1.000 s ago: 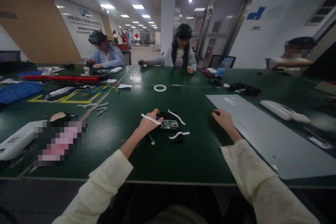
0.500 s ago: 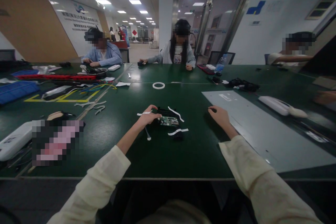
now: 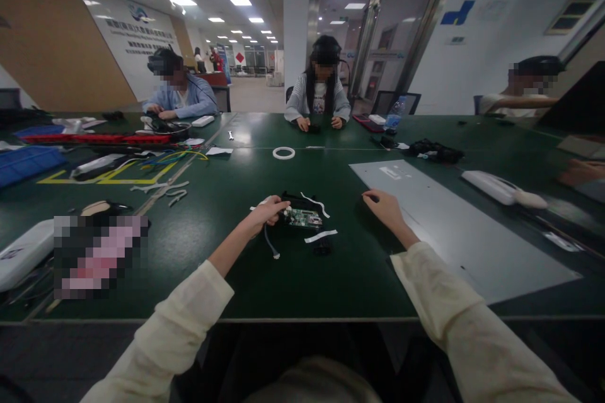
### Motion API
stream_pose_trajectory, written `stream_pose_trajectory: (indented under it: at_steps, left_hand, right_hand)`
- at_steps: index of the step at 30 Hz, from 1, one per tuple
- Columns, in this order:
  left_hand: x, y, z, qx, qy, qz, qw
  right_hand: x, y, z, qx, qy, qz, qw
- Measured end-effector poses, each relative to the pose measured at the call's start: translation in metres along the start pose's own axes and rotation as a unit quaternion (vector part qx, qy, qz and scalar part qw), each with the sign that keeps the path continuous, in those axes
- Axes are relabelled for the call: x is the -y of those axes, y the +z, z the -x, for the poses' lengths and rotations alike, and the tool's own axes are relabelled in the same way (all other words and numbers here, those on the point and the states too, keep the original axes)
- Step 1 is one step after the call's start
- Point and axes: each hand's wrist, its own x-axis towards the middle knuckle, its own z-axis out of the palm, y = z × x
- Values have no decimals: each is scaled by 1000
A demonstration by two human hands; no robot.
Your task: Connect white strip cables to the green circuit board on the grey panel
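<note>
My left hand (image 3: 267, 214) grips the left end of a black device with an exposed green circuit board (image 3: 305, 218). Beneath that hand a short grey cable (image 3: 271, 244) hangs down to the table. White strips (image 3: 321, 236) lie against the device's right and front sides, with a small black part (image 3: 322, 247) just in front. To the right, my right hand (image 3: 384, 206) hovers by the left edge of a grey sheet (image 3: 444, 233). Its fingers are curled together, and whether something small is between them is hidden.
A white tape ring (image 3: 283, 153) lies beyond the device on the green table (image 3: 255, 170). Cables, a blue tray (image 3: 28, 167) and a white case (image 3: 33, 252) are at the left. Several people sit around the table; a bottle (image 3: 396, 114) stands far right of centre.
The device has shifted slightly and the cable has swung right under my left hand. My right hand has moved a little left, its fingers closer together. The grey sheet has slid left.
</note>
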Motion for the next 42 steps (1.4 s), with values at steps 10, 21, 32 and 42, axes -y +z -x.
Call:
stream_pose_trajectory:
  at_steps: [10, 21, 32, 42]
  left_hand:
    - [-10, -5, 3, -9, 65, 85, 994]
    - [-10, -7, 4, -3, 65, 76, 995]
    - [-5, -11, 0, -24, 62, 64, 996]
    - [-4, -9, 2, -28, 39, 56, 997]
  right_hand:
    - [12, -1, 3, 13, -10, -11, 1000]
    - [41, 1, 14, 13, -57, 5, 998]
    - [120, -22, 48, 195, -253, -137, 937]
    - [120, -18, 52, 253, -250, -201, 913]
